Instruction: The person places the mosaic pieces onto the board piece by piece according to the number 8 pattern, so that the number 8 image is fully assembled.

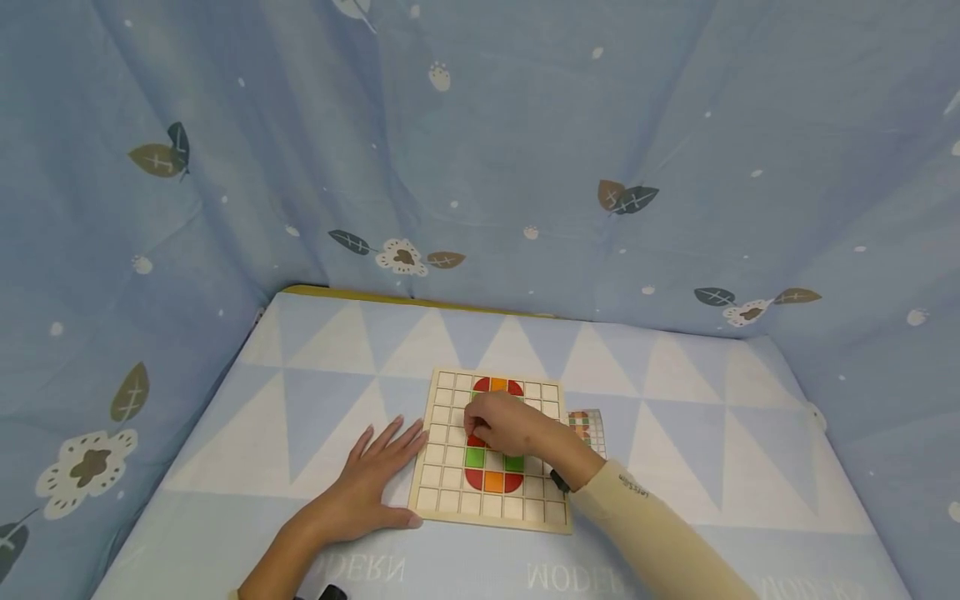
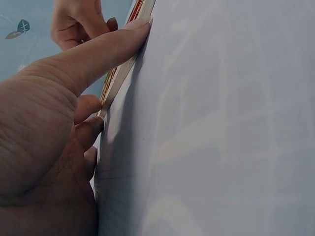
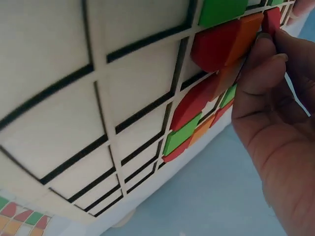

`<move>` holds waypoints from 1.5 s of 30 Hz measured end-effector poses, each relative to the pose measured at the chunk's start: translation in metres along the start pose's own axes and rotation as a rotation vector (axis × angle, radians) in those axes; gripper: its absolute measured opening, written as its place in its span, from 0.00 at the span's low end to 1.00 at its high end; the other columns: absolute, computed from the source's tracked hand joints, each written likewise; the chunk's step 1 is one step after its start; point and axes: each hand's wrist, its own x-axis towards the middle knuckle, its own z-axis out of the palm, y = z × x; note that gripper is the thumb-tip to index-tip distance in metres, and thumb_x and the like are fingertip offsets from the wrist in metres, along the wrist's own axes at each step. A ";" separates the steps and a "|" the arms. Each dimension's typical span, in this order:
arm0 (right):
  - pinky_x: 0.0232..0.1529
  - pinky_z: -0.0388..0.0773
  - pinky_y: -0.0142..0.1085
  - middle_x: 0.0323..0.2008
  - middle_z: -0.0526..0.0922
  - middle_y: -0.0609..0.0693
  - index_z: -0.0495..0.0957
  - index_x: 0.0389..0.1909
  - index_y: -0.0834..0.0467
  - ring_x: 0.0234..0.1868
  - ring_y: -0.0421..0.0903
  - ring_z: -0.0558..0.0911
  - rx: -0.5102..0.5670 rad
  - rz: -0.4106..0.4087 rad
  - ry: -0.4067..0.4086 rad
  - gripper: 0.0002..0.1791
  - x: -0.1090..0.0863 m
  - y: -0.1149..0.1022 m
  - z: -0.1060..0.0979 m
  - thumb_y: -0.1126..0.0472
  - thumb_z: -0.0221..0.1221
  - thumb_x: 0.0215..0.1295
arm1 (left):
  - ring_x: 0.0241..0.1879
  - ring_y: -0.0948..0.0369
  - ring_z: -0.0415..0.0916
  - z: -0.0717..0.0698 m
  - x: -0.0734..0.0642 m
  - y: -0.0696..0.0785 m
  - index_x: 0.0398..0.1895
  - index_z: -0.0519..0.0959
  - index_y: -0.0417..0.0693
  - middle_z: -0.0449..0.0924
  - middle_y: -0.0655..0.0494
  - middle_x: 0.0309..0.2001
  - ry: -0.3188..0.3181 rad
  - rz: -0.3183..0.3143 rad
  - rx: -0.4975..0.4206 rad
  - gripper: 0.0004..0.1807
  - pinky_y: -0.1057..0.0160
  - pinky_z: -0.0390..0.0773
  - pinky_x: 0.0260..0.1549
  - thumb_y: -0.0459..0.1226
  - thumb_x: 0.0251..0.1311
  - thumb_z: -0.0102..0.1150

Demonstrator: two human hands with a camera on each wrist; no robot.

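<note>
A square wooden grid board (image 1: 495,524) lies on the table, with red, orange and green tiles in its middle columns. My right hand (image 1: 510,421) is over the board's centre. In the right wrist view its thumb and forefinger pinch a red tile (image 3: 271,21) with a curved edge, beside an orange tile (image 3: 245,38) in the grid. The hand covers part of the pattern. My left hand (image 1: 367,483) rests on the table with fingers spread, its fingertips and thumb touching the board's left edge. In the left wrist view the thumb lies along the board's side.
A small pattern card (image 1: 592,427) with coloured squares lies to the right of the board, partly behind my right forearm. The table cloth (image 1: 675,433) has triangles on it. A blue patterned curtain (image 1: 525,150) hangs behind and at both sides.
</note>
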 end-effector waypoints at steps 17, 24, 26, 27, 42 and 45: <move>0.44 0.80 0.34 0.40 0.82 0.42 0.84 0.42 0.55 0.39 0.39 0.78 -0.032 0.032 0.255 0.03 -0.040 -0.002 0.009 0.64 0.63 0.74 | 0.84 0.49 0.34 0.003 0.002 0.003 0.85 0.56 0.53 0.48 0.59 0.84 -0.013 -0.022 0.002 0.63 0.38 0.28 0.76 0.54 0.47 0.82; 0.49 0.84 0.43 0.47 0.86 0.40 0.86 0.49 0.53 0.48 0.41 0.84 0.018 0.167 0.442 0.07 -0.103 -0.004 -0.004 0.58 0.65 0.74 | 0.83 0.48 0.35 0.002 0.001 0.003 0.84 0.57 0.52 0.48 0.58 0.84 -0.017 -0.026 0.001 0.62 0.37 0.28 0.75 0.54 0.47 0.82; 0.51 0.83 0.47 0.51 0.86 0.42 0.86 0.51 0.53 0.52 0.44 0.84 0.016 0.216 0.467 0.09 -0.121 -0.001 -0.007 0.57 0.65 0.74 | 0.83 0.48 0.34 0.001 0.000 0.002 0.85 0.56 0.53 0.47 0.59 0.84 -0.024 -0.033 0.004 0.62 0.37 0.28 0.75 0.54 0.48 0.81; 0.54 0.83 0.50 0.53 0.86 0.43 0.86 0.52 0.53 0.55 0.47 0.84 0.008 0.240 0.477 0.10 -0.130 0.002 -0.007 0.57 0.65 0.74 | 0.83 0.49 0.34 0.001 -0.001 0.001 0.85 0.56 0.54 0.47 0.59 0.84 -0.025 -0.033 0.001 0.62 0.38 0.28 0.75 0.54 0.48 0.81; 0.63 0.74 0.63 0.63 0.82 0.55 0.80 0.65 0.58 0.66 0.61 0.78 -0.075 0.480 0.531 0.24 -0.207 0.021 -0.013 0.48 0.61 0.77 | 0.83 0.47 0.37 -0.005 -0.001 0.010 0.83 0.60 0.51 0.49 0.58 0.84 -0.065 -0.066 0.082 0.59 0.36 0.31 0.76 0.57 0.51 0.79; 0.63 0.74 0.63 0.64 0.81 0.56 0.80 0.66 0.58 0.67 0.61 0.77 -0.100 0.500 0.533 0.25 -0.212 0.020 -0.013 0.48 0.62 0.76 | 0.83 0.46 0.37 -0.004 -0.002 0.014 0.84 0.59 0.52 0.49 0.57 0.84 -0.069 -0.059 0.151 0.58 0.35 0.34 0.76 0.59 0.53 0.76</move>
